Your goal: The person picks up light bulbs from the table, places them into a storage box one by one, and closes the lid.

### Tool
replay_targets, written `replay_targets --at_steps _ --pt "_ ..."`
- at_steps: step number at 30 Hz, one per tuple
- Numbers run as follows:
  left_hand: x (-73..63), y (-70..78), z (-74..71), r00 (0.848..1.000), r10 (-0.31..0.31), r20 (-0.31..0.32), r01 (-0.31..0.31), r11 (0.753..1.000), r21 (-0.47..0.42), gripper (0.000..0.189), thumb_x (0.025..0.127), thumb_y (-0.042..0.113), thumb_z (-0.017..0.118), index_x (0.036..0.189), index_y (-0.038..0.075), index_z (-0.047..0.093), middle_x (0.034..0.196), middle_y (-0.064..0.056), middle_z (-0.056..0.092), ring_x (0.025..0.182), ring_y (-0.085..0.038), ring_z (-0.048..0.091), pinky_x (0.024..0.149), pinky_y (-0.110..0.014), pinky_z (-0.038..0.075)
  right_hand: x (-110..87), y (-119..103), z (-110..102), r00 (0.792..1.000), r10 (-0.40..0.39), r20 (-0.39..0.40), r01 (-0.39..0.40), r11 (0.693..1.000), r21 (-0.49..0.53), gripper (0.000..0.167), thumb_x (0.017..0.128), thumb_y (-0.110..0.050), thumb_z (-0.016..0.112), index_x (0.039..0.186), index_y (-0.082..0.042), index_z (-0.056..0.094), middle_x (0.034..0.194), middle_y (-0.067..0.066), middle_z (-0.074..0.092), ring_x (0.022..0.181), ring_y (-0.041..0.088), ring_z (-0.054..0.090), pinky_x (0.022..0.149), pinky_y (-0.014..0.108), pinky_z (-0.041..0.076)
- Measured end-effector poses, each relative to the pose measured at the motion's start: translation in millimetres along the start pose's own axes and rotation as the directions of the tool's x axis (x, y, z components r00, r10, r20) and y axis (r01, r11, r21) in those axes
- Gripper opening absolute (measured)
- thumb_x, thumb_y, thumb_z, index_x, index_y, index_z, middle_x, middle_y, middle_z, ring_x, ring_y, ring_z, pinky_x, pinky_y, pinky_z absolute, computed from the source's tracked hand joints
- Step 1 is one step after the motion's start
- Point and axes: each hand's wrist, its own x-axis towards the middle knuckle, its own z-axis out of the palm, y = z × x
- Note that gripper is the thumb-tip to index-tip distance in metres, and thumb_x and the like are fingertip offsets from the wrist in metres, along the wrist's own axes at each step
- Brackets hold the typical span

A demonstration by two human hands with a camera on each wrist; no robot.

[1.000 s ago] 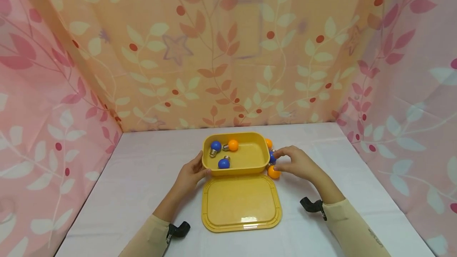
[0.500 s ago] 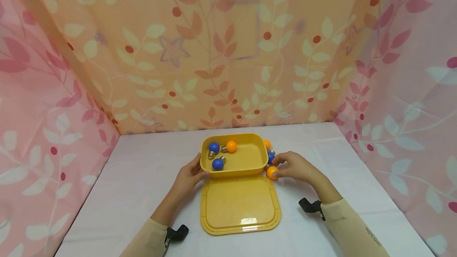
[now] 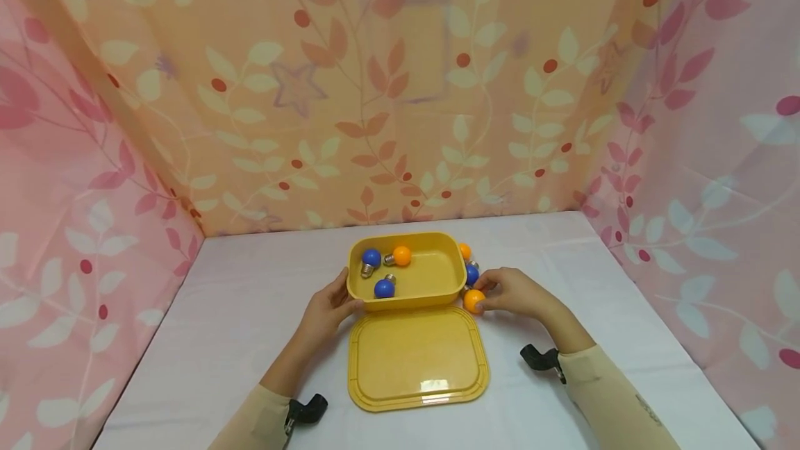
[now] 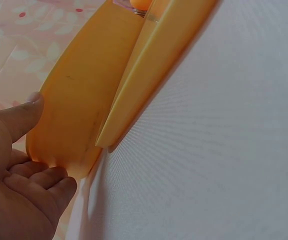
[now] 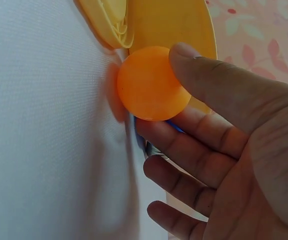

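Left hand (image 3: 323,305) clamped on left end of yellow rounded-rectangular plastic box (image 3: 436,273), likely steadying it; blue and orange bulbs (image 3: 371,257) inside. Flat yellow plastic lid (image 3: 417,356) in front. Right hand (image 3: 515,292) pinches round orange bulb (image 5: 149,85) outside box's right end, probably for firm grip.

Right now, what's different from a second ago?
The right hand came down and now pinches the front orange bulb beside the yellow box; it wasn't holding it before. The left hand stayed holding the box's left end, and the lid still lies in front.
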Motion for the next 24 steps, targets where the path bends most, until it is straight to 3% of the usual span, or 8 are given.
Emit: replay_targets --at_steps 11,18,24 --pt "0.4 -0.4 -2.3 1.0 0.014 0.001 -0.014 1.0 -0.009 0.086 0.095 0.024 0.075 0.164 0.015 0.023 0.167 -0.007 0.029 0.15 -0.02 0.037 0.11 -0.025 0.042 1.9 12.4 -7.3 0.994 -0.079 0.071 0.075 0.995 0.059 0.032 0.083 -0.04 0.085 0.107 -0.024 0.072 0.104 -0.008 0.071 0.096 0.019 0.061 0.091 0.04 0.054" --pt "-0.8 0.0 -2.5 1.0 0.011 -0.002 -0.011 1.0 -0.008 0.089 0.093 0.027 0.076 0.164 0.015 0.023 0.167 -0.007 0.029 0.15 -0.021 0.037 0.109 -0.025 0.043 -8.0 17.5 -23.8 0.986 -0.128 0.105 0.118 0.988 0.099 0.031 0.083 -0.038 0.085 0.111 -0.03 0.074 0.112 -0.011 0.071 0.115 0.023 0.06 0.108 0.059 0.045" --pt "1.1 -0.2 -0.2 1.0 0.013 0.006 -0.012 1.0 -0.026 0.089 0.093 0.026 0.077 0.163 0.013 0.024 0.167 -0.007 0.029 0.149 -0.021 0.038 0.11 -0.025 0.043 -21.0 11.8 -40.0 0.973 -0.206 0.107 0.192 0.973 0.128 0.03 0.084 -0.036 0.084 0.113 -0.036 0.074 0.117 -0.014 0.071 0.119 0.024 0.058 0.11 0.066 0.04"
